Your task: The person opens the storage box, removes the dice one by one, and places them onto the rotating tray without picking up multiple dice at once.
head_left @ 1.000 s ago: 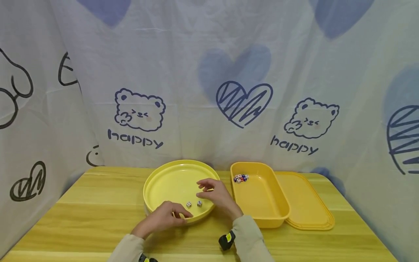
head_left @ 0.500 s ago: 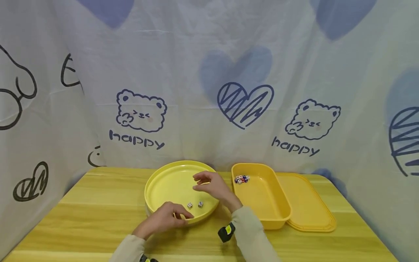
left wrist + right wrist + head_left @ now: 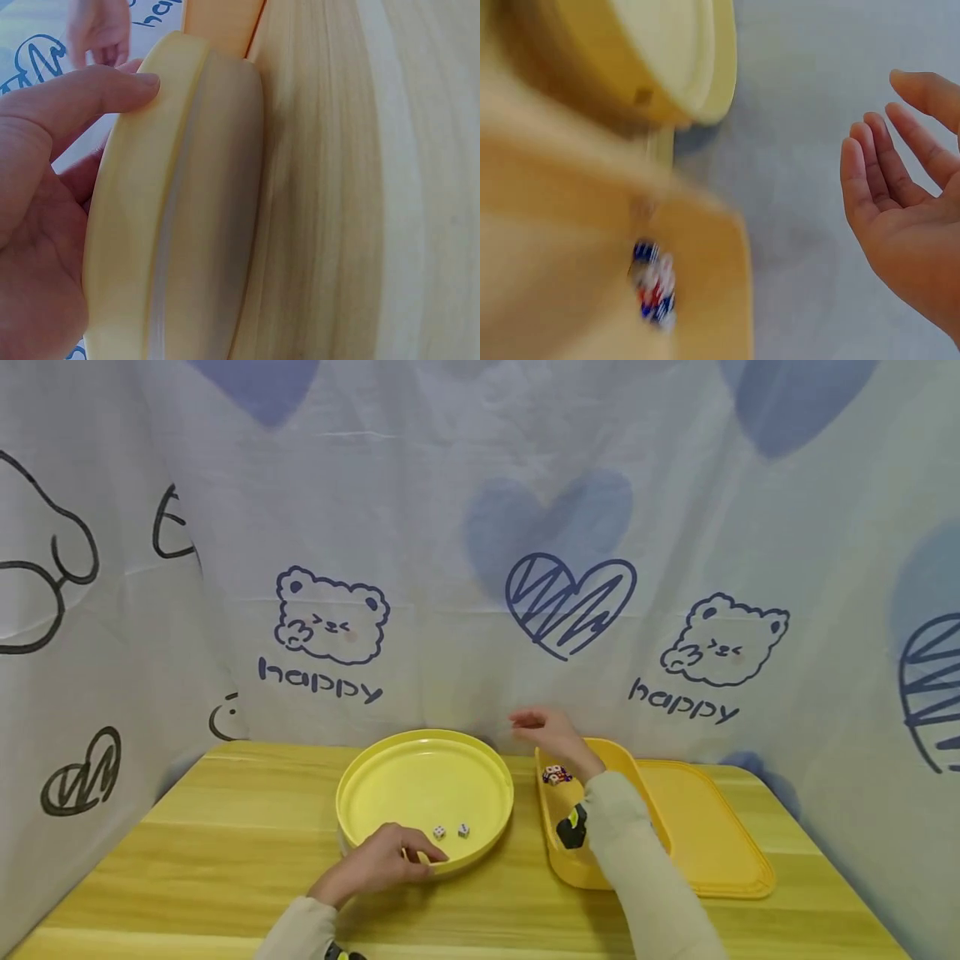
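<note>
Two white dice (image 3: 439, 832) lie near the front edge inside a round yellow tray (image 3: 408, 781). My left hand (image 3: 386, 860) grips that tray's near rim; in the left wrist view its thumb (image 3: 135, 90) lies against the outer wall, fingers behind the rim. Raised over the far left corner of a rectangular yellow box (image 3: 573, 870), my right hand (image 3: 555, 735) has loosely bent fingers and holds nothing visible. A small pile of dice (image 3: 557, 775), in white, red and blue, sits in that corner of the box. My right forearm hides part of the box.
A flat yellow lid (image 3: 708, 835) lies on the wooden table (image 3: 225, 827), partly beneath the box on its right side. Behind the table hangs a white curtain (image 3: 442, 560) printed with bears and hearts.
My right hand has lifted from over the tray and moved right, to above the box. The left hand keeps its place on the tray rim, and the two dice stay in the tray.
</note>
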The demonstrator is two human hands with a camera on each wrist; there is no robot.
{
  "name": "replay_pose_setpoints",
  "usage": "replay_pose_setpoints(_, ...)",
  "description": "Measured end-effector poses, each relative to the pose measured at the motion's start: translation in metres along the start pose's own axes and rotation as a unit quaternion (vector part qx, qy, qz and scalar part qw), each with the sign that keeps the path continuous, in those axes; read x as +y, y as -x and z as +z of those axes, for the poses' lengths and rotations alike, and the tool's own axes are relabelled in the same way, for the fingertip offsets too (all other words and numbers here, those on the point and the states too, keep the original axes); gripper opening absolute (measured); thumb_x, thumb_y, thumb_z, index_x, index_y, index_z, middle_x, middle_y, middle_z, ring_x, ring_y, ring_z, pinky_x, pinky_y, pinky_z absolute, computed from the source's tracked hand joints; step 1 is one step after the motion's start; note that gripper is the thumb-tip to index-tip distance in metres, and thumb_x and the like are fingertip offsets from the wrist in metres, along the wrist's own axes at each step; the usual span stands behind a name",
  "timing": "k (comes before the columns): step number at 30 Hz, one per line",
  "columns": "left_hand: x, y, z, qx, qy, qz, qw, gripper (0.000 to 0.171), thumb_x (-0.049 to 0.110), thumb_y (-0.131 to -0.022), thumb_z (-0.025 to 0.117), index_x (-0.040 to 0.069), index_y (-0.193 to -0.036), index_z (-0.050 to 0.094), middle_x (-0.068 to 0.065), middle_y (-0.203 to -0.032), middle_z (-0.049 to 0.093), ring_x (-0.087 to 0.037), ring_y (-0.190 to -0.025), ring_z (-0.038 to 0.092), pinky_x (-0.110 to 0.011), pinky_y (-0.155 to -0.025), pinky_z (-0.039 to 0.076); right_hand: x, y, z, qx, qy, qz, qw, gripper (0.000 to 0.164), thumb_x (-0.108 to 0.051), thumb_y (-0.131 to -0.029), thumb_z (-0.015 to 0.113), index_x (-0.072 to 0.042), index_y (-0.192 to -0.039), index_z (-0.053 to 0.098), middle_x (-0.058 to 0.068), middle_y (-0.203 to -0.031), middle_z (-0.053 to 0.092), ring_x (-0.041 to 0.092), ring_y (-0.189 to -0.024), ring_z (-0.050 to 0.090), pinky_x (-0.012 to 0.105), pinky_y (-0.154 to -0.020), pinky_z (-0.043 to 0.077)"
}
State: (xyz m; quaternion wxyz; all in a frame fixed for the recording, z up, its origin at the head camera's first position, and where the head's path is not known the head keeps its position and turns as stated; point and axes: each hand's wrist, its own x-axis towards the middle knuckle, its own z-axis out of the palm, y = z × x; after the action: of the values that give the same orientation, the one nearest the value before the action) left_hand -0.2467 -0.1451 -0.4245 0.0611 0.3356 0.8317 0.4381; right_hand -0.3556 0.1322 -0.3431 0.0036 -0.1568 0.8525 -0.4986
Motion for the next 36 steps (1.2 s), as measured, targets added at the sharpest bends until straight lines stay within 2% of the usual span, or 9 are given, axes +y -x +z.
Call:
replay_pose_setpoints(5,-0.001,0.001,-0.002,0.002,-0.006,-0.001,1.0000,0.014,0.006,-0.085,0.072,0.004,-0.098,0.077,-0.002,-0.095,0.072,-0.006,-0.073,0.060,-0.024,-0.065,0.049,0.025,-0.002,-0.019,0.027,-0.012,0.038,0.999,0.034,-0.008,-0.096,0.057,0.008,-0.126,0.058,0.022,-0.123,0.060,0.032,-0.110,0.055,0.044,-0.097,0.043)
replay_pose_setpoints(8,-0.002,0.002,-0.003,0.002,-0.006,-0.001,1.0000,0.014,0.006,-0.085,0.072,0.004,-0.098,0.077,-0.003,-0.095,0.072,-0.006,-0.073,0.061,-0.024,-0.065,0.049,0.039,-0.001,-0.024,0.042,-0.040,0.067,0.996,0.033,-0.005,-0.096,0.056,0.010,-0.125,0.056,0.024,-0.124,0.058,0.034,-0.111,0.055,0.047,-0.099,0.041)
replay_pose_setpoints(14,-0.004,0.004,-0.002,0.005,-0.005,0.003,1.0000,0.014,0.004,-0.085,0.072,0.003,-0.098,0.077,-0.004,-0.094,0.072,-0.005,-0.072,0.060,-0.023,-0.064,0.049,0.067,0.002,-0.029,0.068,-0.062,0.090,0.992,0.032,-0.002,-0.097,0.051,0.014,-0.124,0.054,0.028,-0.124,0.055,0.040,-0.114,0.052,0.047,-0.100,0.040)
replay_pose_setpoints(23,-0.008,0.003,0.004,-0.004,-0.008,0.007,0.9999,0.015,0.004,-0.086,0.070,0.004,-0.099,0.077,-0.002,-0.095,0.072,-0.004,-0.074,0.061,-0.023,-0.068,0.050,0.109,0.007,-0.026,0.142,0.042,0.137,0.979,0.027,-0.001,-0.093,0.053,0.016,-0.112,0.061,0.029,-0.111,0.061,0.039,-0.100,0.057,0.046,-0.089,0.046)
replay_pose_setpoints(26,-0.007,0.003,0.005,-0.003,-0.009,0.003,0.9999,0.015,0.004,-0.086,0.070,0.005,-0.099,0.077,-0.002,-0.096,0.072,-0.004,-0.074,0.062,-0.023,-0.068,0.050,0.118,0.006,-0.023,0.146,0.043,0.144,0.978,0.027,0.002,-0.092,0.051,0.015,-0.112,0.062,0.028,-0.112,0.062,0.039,-0.100,0.057,0.045,-0.088,0.046)
replay_pose_setpoints(30,-0.006,0.003,0.003,-0.003,-0.009,0.002,1.0000,0.015,0.004,-0.086,0.070,0.005,-0.100,0.077,-0.002,-0.096,0.072,-0.004,-0.074,0.062,-0.023,-0.068,0.050,0.126,0.004,-0.020,0.143,0.002,0.176,0.974,0.030,0.007,-0.089,0.048,0.012,-0.115,0.063,0.026,-0.115,0.061,0.036,-0.101,0.056,0.042,-0.087,0.046)
replay_pose_setpoints(33,-0.004,0.002,0.003,-0.005,-0.010,-0.001,0.9999,0.015,0.004,-0.086,0.070,0.005,-0.100,0.077,-0.002,-0.096,0.072,-0.004,-0.075,0.062,-0.023,-0.068,0.050,0.130,0.003,-0.020,0.135,-0.011,0.190,0.972,0.035,0.010,-0.087,0.046,0.011,-0.118,0.062,0.026,-0.117,0.060,0.033,-0.098,0.055,0.038,-0.081,0.047)
replay_pose_setpoints(36,-0.002,0.002,0.002,-0.002,-0.015,-0.008,0.9999,0.016,0.003,-0.085,0.070,0.006,-0.099,0.077,-0.001,-0.096,0.072,-0.004,-0.075,0.061,-0.023,-0.068,0.050,0.132,0.001,-0.020,0.126,-0.004,0.185,0.975,0.035,0.010,-0.087,0.046,0.011,-0.118,0.062,0.026,-0.117,0.060,0.032,-0.095,0.054,0.036,-0.076,0.046)
